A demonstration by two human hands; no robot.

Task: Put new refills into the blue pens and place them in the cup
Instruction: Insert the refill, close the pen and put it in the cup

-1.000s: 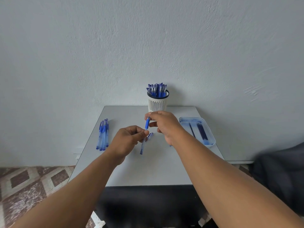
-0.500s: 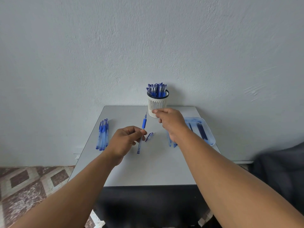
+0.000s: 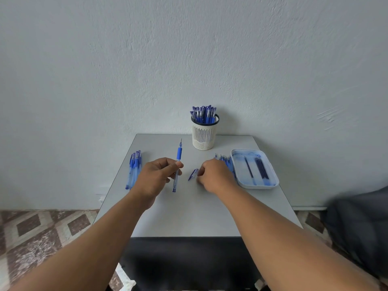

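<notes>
Carefully: your left hand (image 3: pixel 156 178) pinches the pen (image 3: pixel 177 166) at centre frame, and your right hand (image 3: pixel 214 175), fingers curled, reaches the cap (image 3: pixel 193 174); a hasty grab could flick it off the table (image 3: pixel 189 217).

We have one view only, from a wide-angle camera worn on the head. It looks forward and slightly down from behind the near edge of the small grey rectangular bench (image 3: pixel 189 211), facing the pale plastered wall (image 3: pixel 189 59) that the far edge meets. Both forearms reach in from the bottom corners of the frame, so the camera sits close. The whole bench top fits in view, with patterned floor tiles (image 3: pixel 42 232) visible past its left edge.
</notes>
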